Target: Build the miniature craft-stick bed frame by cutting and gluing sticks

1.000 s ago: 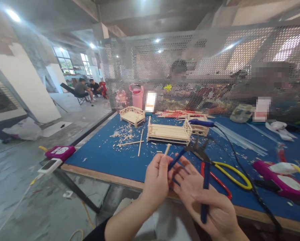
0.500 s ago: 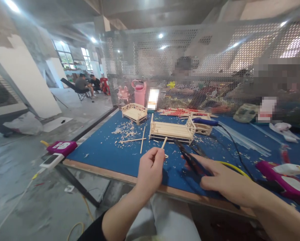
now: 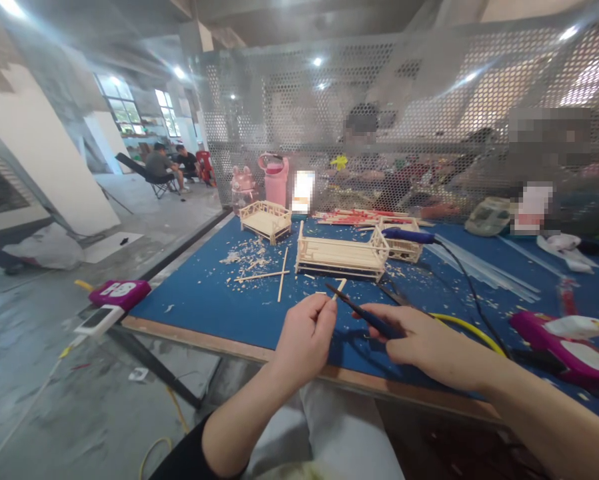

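My left hand (image 3: 305,337) is closed in a pinch around a thin wooden stick (image 3: 342,285), whose pale end pokes up past the fingertips. In my right hand (image 3: 422,340) is a pair of dark pliers (image 3: 372,320) with blue handles. The narrow jaws cross the stick just above my left fingers; whether they touch it I cannot tell. Just beyond my hands stands a small bed-shaped wooden frame (image 3: 339,255) built of sticks. A smaller wooden model (image 3: 265,220) with railings sits to its left, and another stick frame (image 3: 404,248) is behind its right end.
Two loose sticks (image 3: 281,275) lie crossed among wood chips on the blue tabletop (image 3: 199,287). A blue-handled corded tool (image 3: 409,235) rests on the frames. Clear strips (image 3: 484,270), a purple device (image 3: 564,353) and red-tipped sticks (image 3: 354,217) are around. A perforated screen (image 3: 289,100) borders the back.
The pliers have swung up and left, from beside the stick to across it. My left hand has shifted slightly right, and the stick leans more to the right.
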Motion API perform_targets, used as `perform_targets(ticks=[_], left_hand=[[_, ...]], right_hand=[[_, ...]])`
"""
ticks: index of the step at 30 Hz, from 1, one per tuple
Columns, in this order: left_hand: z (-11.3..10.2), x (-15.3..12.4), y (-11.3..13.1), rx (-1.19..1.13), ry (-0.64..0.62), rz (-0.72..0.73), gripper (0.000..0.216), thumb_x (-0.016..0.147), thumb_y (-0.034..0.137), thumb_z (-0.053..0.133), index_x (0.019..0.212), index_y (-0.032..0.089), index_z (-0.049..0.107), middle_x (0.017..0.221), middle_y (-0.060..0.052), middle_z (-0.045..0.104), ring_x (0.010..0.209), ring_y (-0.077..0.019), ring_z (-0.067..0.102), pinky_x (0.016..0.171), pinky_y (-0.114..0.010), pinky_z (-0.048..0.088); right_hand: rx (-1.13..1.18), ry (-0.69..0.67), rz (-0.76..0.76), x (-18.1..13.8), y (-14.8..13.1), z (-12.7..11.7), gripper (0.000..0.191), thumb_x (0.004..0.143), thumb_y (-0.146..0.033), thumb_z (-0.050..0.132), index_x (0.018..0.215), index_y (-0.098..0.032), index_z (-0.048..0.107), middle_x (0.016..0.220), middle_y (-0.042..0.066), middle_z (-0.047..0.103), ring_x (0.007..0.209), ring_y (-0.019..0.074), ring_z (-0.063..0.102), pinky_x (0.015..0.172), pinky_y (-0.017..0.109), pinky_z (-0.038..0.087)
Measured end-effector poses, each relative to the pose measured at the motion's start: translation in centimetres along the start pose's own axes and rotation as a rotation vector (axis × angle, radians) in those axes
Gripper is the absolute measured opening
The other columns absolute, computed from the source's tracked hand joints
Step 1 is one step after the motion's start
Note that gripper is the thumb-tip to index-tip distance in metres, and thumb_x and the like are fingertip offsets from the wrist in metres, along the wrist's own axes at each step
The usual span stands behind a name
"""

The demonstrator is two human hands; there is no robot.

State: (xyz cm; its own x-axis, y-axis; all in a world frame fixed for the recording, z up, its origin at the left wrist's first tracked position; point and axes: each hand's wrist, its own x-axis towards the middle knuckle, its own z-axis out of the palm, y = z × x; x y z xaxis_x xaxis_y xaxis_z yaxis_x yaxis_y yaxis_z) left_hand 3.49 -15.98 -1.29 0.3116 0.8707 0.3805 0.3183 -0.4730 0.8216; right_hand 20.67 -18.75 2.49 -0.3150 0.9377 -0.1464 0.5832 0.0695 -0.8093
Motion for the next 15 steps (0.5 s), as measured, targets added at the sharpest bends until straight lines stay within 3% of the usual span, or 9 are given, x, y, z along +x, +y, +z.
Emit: perform_targets(ticks=[7, 11, 15], left_hand=[[-0.1, 0.0, -0.1, 0.005, -0.047, 0.047, 0.032, 0.089, 0.031, 0.033, 0.060, 0.018, 0.037, 0.061, 0.003, 0.040, 0.060, -0.0103, 0.039, 0.058, -0.023, 0.030], [0.3, 0.2, -0.4, -0.014, -0.016, 0.017, 0.034, 0.089, 0.034, 0.032, 0.059, 0.018, 0.035, 0.059, 0.004, 0.038, 0.058, -0.0099, 0.037, 0.057, -0.023, 0.028], [0.9, 0.8, -1.5, -0.033, 0.068, -0.053, 0.037, 0.089, 0.038, 0.031, 0.058, 0.019, 0.033, 0.055, 0.004, 0.034, 0.054, -0.0096, 0.034, 0.054, -0.023, 0.027]], right_hand=[[0.040, 0.012, 0.003, -0.3, 0.5, 0.4, 0.051, 0.055, -0.014, 0.042, 0.102, -0.017, 0.062, 0.088, 0.000, 0.065, 0.083, 0.0183, 0.057, 0.072, 0.026, 0.043], [-0.138, 0.154, -0.067, 0.0, 0.8, 1.0, 0.044, 0.061, -0.013, 0.042, 0.101, -0.019, 0.060, 0.091, 0.002, 0.066, 0.085, 0.0191, 0.058, 0.074, 0.028, 0.043], [-0.383, 0.249, -0.040, 0.7, 0.7, 1.6, 0.040, 0.061, -0.011, 0.044, 0.098, -0.017, 0.058, 0.089, 0.006, 0.066, 0.081, 0.0211, 0.060, 0.072, 0.030, 0.042]])
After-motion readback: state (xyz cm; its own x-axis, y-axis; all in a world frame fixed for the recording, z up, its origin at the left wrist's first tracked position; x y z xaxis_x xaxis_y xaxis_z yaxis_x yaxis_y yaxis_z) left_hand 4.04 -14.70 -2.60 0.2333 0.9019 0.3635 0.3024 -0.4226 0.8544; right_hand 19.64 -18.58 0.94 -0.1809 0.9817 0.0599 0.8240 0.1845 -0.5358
